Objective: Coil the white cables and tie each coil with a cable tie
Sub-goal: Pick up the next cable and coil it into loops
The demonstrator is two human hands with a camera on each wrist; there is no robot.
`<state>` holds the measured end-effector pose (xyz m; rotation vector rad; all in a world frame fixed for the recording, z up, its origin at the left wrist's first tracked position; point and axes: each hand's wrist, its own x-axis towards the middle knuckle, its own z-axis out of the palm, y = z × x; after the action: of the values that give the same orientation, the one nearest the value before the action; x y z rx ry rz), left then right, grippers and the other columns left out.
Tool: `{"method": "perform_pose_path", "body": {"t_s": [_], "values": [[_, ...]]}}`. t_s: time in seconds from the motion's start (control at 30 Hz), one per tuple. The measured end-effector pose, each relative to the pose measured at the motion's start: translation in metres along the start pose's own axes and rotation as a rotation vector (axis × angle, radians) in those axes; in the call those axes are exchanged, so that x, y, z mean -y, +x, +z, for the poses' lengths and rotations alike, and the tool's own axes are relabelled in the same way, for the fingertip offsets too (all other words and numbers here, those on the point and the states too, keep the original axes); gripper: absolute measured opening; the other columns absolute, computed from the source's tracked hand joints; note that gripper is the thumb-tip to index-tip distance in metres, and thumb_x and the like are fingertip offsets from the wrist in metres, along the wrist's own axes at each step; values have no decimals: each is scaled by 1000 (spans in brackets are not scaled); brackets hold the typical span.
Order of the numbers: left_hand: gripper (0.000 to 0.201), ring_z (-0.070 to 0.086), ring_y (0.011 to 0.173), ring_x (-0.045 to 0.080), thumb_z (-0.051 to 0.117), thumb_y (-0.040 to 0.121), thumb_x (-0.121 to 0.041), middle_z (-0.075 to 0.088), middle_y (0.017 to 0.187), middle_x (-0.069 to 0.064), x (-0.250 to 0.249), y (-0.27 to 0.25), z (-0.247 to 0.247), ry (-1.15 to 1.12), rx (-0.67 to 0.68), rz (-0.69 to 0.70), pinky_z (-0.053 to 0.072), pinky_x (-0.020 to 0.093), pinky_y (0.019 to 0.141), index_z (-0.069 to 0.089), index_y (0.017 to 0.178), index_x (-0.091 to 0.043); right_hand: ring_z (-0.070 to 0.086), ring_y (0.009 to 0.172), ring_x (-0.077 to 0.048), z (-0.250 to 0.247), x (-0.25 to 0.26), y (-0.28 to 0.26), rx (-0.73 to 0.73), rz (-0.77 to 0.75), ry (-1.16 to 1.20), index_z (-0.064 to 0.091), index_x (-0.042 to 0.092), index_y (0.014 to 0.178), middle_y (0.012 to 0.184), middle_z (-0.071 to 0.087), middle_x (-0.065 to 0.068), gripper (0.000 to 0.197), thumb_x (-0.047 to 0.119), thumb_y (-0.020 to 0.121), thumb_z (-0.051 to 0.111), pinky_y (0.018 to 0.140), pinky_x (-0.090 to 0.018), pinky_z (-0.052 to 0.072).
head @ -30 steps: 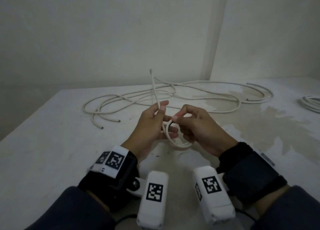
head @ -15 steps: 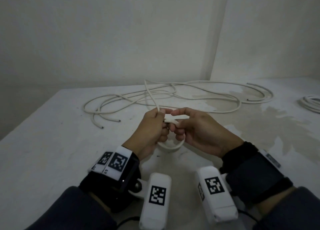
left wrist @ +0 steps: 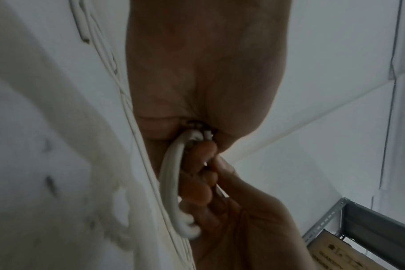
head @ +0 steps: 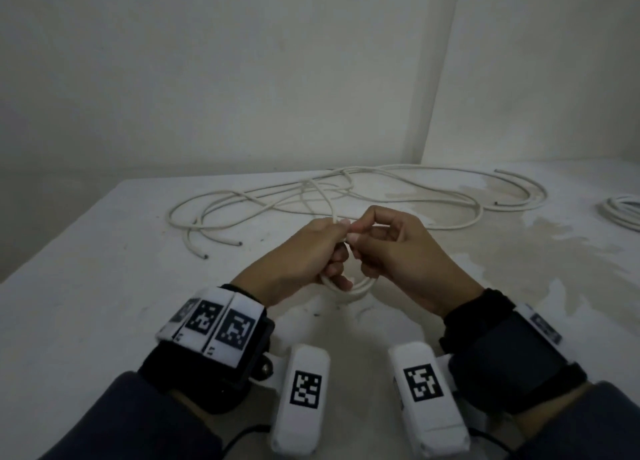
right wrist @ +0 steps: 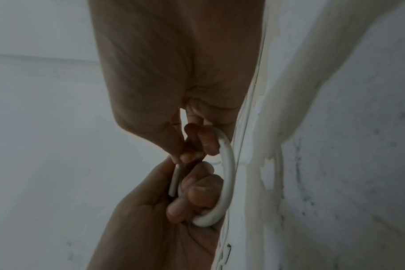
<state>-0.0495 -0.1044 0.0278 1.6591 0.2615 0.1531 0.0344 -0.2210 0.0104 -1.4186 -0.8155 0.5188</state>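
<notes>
White stained bench (head: pixel 104 304), loose white cables (head: pixel 263 200) sprawled along far edge. Left hand (head: pixel 304 252) and right hand (head: pixel 398 252) together over bench middle, both clamped on small white coil (head: pixel 349 288), fingers curled through its loop.

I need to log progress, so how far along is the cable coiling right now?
Possibly done: a coil lies at the table's far right edge, though any tie on it can't be seen. In hand: the left hand grips a small loop of cable while the right hand pinches the strand at its top; no tie is visible. Left: the loose cables sprawled behind are uncoiled.
</notes>
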Motion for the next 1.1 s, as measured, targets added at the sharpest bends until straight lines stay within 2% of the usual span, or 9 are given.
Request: {"method": "perform_pose_path", "body": {"t_s": [0.13, 0.23, 0.37, 0.43, 0.5, 0.63, 0.73, 0.87, 1.1], "values": [[30, 29, 42, 4, 35, 103, -25, 30, 56, -6, -6, -4, -10, 90, 103, 46, 54, 25, 60, 54, 88, -6, 45, 49, -14, 2, 4, -1, -4, -17, -41, 57, 7, 92, 61, 56, -4, 6, 2, 91, 59, 53, -28, 40], [36, 32, 43, 4, 38, 102, -25, 34, 58, -2, -8, -6, -15, 196, 116, 86, 55, 26, 63, 58, 107, 6, 50, 55, -19, -1, 7, -3, 46, -38, -30, 50, 21, 116, 65, 53, -11, 42, -6, 86, 60, 58, -32, 46], [32, 52, 47, 3, 39, 101, -31, 48, 67, -5, -10, -6, -14, 512, 90, 79, 56, 46, 82, 54, 90, -5, 62, 63, -22, -1, 10, -4, 132, -82, -253, 46, 43, 134, 71, 57, -22, 79, -12, 80, 61, 69, -36, 57], [27, 62, 56, 7, 39, 101, -33, 56, 80, -6, -13, -6, -11, 596, 96, 109, 56, 47, 81, 54, 91, -13, 64, 58, -17, -1, 9, -2, 95, -97, -255, 53, 36, 132, 70, 62, -15, 69, -10, 81, 64, 67, -34, 58], [26, 68, 62, 13, 39, 101, -33, 57, 93, -7, -16, -7, -9, 645, 47, 165, 58, 40, 75, 55, 112, -15, 66, 61, -16, -2, 6, 1, -43, -163, -359, 60, 35, 122, 73, 62, -5, 54, 1, 81, 69, 70, -30, 57], [31, 64, 54, 8, 42, 99, -35, 62, 103, 0, -17, -6, -7, 699, -98, 310, 51, 23, 59, 48, 124, -18, 52, 84, -1, -9, 5, 4, -312, -278, -672, 63, 40, 93, 93, 46, 7, 29, 29, 68, 74, 69, -3, 36], [10, 54, 56, 2, 47, 98, -32, 64, 88, -12, -15, -6, -6, 587, -158, 428, 43, 22, 58, 43, 102, -24, 54, 87, -4, -12, 7, 4, -354, -384, -617, 60, 28, 74, 93, 53, 2, 18, 23, 67, 76, 74, -5, 37], [15, 50, 50, 2, 49, 98, -24, 59, 72, -12, -19, -7, -4, 468, -122, 539, 44, 23, 51, 47, 84, -28, 69, 70, -27, -11, 12, 1, -83, -283, -254, 56, 3, 70, 69, 67, -19, 11, 0, 77, 65, 61, -26, 50], [16, 45, 46, -5, 46, 99, -18, 50, 68, -9, -13, 1, -9, 271, -268, 576, 40, 17, 54, 49, 83, -19, 70, 69, -22, 4, 22, -7, 153, -16, 479, 61, 5, 82, 54, 56, -6, 7, 9, 83, 55, 62, -21, 53]]}}
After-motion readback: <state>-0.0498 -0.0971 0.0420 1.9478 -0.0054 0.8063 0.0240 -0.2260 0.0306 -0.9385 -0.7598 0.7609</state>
